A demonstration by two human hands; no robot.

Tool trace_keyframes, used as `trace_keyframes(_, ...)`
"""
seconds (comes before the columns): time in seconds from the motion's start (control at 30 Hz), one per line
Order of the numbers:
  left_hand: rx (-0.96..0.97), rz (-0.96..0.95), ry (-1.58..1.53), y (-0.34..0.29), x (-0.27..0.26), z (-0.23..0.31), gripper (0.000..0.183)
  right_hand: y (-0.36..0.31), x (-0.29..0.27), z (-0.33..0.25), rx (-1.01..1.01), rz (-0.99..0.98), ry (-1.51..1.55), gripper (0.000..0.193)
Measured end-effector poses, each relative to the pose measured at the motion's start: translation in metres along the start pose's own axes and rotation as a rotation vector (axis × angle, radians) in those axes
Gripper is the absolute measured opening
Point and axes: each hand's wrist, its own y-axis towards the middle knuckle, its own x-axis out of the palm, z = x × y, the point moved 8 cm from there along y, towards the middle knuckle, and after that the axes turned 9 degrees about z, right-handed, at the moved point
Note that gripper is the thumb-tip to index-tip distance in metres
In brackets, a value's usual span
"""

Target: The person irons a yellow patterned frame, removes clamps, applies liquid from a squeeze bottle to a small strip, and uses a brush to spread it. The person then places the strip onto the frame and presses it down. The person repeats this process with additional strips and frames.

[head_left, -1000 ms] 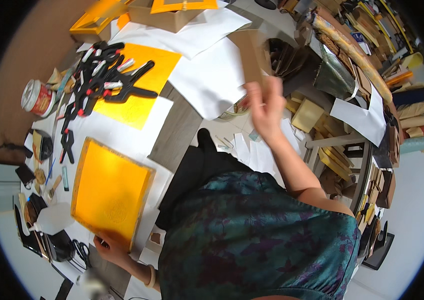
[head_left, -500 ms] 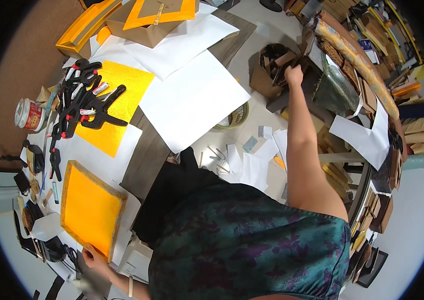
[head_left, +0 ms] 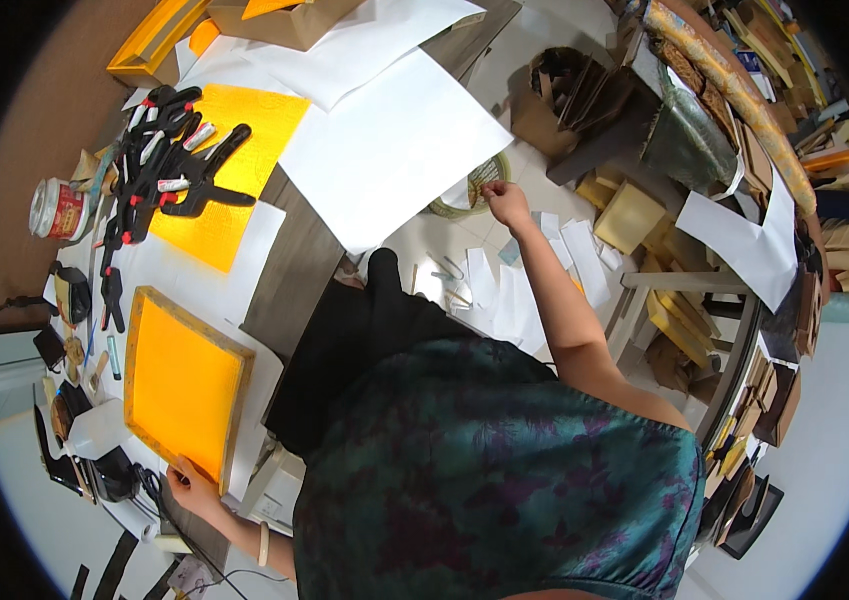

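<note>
A shallow yellow tray (head_left: 187,385) with mottled brownish edges lies on white paper on the table at my left. My left hand (head_left: 191,488) is at its near edge, fingers closed on the rim. My right hand (head_left: 506,203) is out over the floor, beside the green waste basket (head_left: 492,180). Its fingers are curled together; whatever they hold, if anything, is too small to make out. Farther along the table, several black spring clamps (head_left: 159,165) with red tips lie partly on a yellow textured sheet (head_left: 259,125).
A large white sheet (head_left: 394,140) overhangs the table's edge. Paper scraps (head_left: 514,305) litter the floor. A cardboard box (head_left: 541,112) with brown pieces stands beyond my right hand, near a cluttered shelf with rolled material (head_left: 734,90). A red-labelled jar (head_left: 58,209) stands at far left.
My right hand has pulled back from the cardboard box toward the waste basket, moving left and nearer. My left hand stays at the tray's edge. The view has shifted slightly.
</note>
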Motion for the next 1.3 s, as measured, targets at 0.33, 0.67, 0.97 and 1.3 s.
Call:
trace_keyframes(0.33,0.184,0.107,0.384,-0.015,-0.009,0.070,0.033,-0.226,-0.097,-0.308,-1.052,0.249,0.524,0.012)
trace_keyframes(0.67,0.053,0.032,0.318,-0.007,-0.013,0.054,0.032,-0.378,0.038,-0.348,-1.586,-0.310,0.335,0.023)
trace_keyframes(0.97,0.111,0.134,0.426,-0.024,-0.018,0.084,0.033,-0.285,-0.056,-0.364,-1.353,0.175,0.036,0.036)
trace_keyframes(1.3,0.058,0.182,0.362,-0.035,-0.022,0.105,0.038,-0.176,-0.114,-0.307,-1.255,0.279,-0.237,0.044)
